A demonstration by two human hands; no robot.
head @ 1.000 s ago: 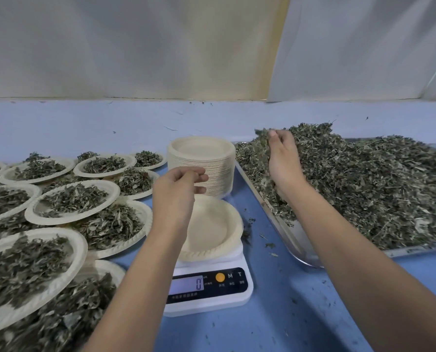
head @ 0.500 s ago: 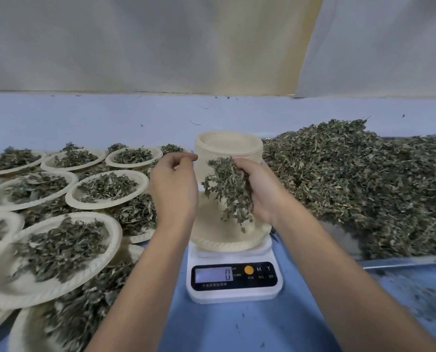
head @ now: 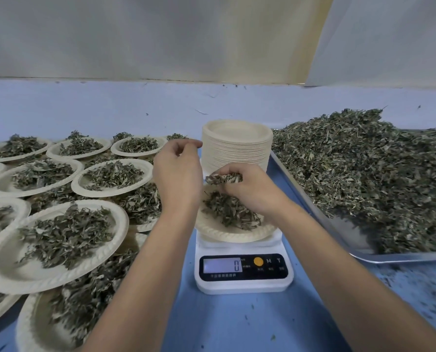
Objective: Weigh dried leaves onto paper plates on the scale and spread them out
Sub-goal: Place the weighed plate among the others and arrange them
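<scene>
A white digital scale [head: 242,270] stands at the centre, its display reading 0. On it rests a cream paper plate [head: 233,235] with a small heap of dried leaves [head: 228,212]. My right hand [head: 250,189] is low over the plate and holds a tuft of dried leaves [head: 224,178] in its curled fingers. My left hand [head: 177,174] hovers left of the plate, fingers loosely curled, with nothing in it that I can see.
A tall stack of paper plates [head: 237,144] stands behind the scale. A metal tray [head: 400,256] heaped with dried leaves [head: 364,174] fills the right. Several filled plates [head: 59,237] overlap on the left of the blue table [head: 237,321].
My right hand took a handful from the tray, carried it left over the scale and lowered it. Most of the leaves now lie on the plate. My left hand barely moved.
</scene>
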